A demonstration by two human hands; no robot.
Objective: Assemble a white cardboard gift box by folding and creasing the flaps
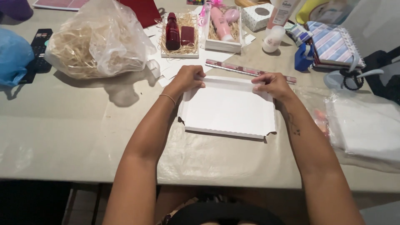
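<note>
A flat white cardboard box piece [228, 109] with scalloped edges lies on the table in front of me. My left hand [188, 78] pinches its far left corner, fingers curled over the folded rim. My right hand [271, 85] grips the far right corner the same way. Both hands hold the far edge flap up. A thin bracelet circles my left wrist. Just beyond the box lies a rolled strip of patterned paper [250, 71].
A clear bag of straw filling [93, 41] sits at the far left beside a remote [38, 52] and a blue bag [12, 56]. Two white boxes with bottles on straw [180, 35] [222, 27] stand behind. Scissors [354, 77], a striped notebook [333, 43] and a plastic-wrapped white stack [366, 125] lie right.
</note>
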